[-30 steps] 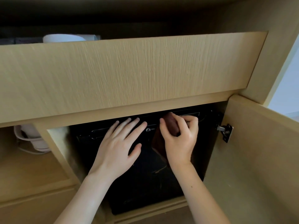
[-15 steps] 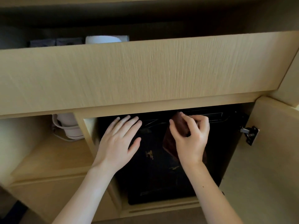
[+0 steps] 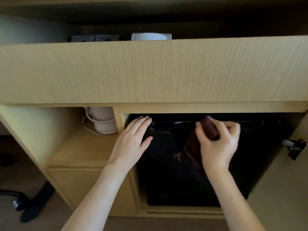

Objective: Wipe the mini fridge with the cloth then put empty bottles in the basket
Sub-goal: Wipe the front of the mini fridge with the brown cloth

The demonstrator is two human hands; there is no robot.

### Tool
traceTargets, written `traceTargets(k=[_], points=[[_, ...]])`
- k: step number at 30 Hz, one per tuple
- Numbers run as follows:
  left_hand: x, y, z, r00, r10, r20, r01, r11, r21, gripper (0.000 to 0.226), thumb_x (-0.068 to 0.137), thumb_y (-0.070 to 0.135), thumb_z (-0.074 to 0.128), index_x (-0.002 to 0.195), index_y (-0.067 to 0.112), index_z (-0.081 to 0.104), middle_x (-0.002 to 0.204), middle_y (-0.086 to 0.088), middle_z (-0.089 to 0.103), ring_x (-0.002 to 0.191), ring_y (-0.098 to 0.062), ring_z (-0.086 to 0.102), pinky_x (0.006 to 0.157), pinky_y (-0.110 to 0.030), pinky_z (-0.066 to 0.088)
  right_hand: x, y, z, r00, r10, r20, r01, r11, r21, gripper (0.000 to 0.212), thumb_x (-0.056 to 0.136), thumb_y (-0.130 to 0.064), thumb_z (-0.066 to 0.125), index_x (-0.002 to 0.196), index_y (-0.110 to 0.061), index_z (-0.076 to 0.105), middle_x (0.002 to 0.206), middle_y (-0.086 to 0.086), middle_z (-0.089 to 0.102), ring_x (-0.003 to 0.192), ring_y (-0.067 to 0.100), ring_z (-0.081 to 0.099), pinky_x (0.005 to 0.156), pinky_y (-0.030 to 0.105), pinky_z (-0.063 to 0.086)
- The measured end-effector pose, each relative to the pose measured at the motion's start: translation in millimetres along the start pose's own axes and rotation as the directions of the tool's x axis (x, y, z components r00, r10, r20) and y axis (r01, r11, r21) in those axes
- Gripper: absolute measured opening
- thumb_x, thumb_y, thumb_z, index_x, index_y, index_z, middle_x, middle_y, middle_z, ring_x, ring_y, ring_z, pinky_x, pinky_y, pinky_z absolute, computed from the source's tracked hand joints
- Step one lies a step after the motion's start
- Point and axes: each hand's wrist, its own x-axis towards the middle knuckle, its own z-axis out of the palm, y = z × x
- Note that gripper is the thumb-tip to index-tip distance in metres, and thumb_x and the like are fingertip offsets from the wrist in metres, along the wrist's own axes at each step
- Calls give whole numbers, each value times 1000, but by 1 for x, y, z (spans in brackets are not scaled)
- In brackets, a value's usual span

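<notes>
A black mini fridge (image 3: 173,177) sits inside a light wooden cabinet, its door facing me. My right hand (image 3: 218,144) pinches a dark brown cloth (image 3: 193,147) against the upper part of the fridge door; part of the cloth hangs below my fingers. My left hand (image 3: 131,142) lies flat with fingers together on the fridge's top left corner, holding nothing. No bottles or basket are in view.
A wide wooden counter front (image 3: 150,70) overhangs the fridge. A white kettle (image 3: 103,120) with a cord stands in the open shelf to the left. The open cabinet door (image 3: 283,189) with a metal hinge (image 3: 295,147) is at right. A chair base (image 3: 30,202) shows lower left.
The view has shifted so the cabinet sits further right. My left hand slid left to the fridge's corner. My right hand stays on the cloth at the upper door.
</notes>
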Motion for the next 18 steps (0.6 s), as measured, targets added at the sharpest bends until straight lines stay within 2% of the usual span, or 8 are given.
traceTargets(k=[3,7,9,14,18], points=[[1,-1,-1,1000,1,2,-1,999,-42,54,91,21,69,142,13,51,145,-1,52,139,-12,38,115,-16,19,1,-6,4,998,50,-39,-51,998,-25,31,80,-30,80,100,-7,75,99,3,47,88,24,54,82,33,49],[1,-2,1,1000,16,-21,-17,998,-68,57,86,12,75,138,8,54,141,-6,55,135,-17,43,115,-17,21,-30,-50,44,984,-79,158,96,990,-104,26,77,-33,80,95,-13,76,90,4,51,81,24,51,68,25,37],[0,-2,2,1000,12,-24,-14,997,-72,60,84,7,75,139,7,53,142,-7,55,136,-18,42,116,-16,18,-43,-64,58,979,-60,197,77,994,-78,27,79,-35,79,97,-14,76,90,0,50,81,18,50,64,21,37],[1,-5,-1,1000,22,-7,-22,995,-99,61,85,6,75,141,9,52,144,-6,53,137,-17,42,116,-19,22,-39,-53,49,982,-75,170,91,992,-85,28,81,-36,78,100,-16,76,91,-3,49,82,15,50,60,23,42],[0,-8,-7,999,10,35,-5,993,-122,63,86,1,72,144,13,50,149,-1,48,140,-14,40,115,-16,24,-39,-55,53,990,-37,134,50,994,-95,24,80,-33,79,96,-15,76,91,0,50,82,17,51,59,24,40]])
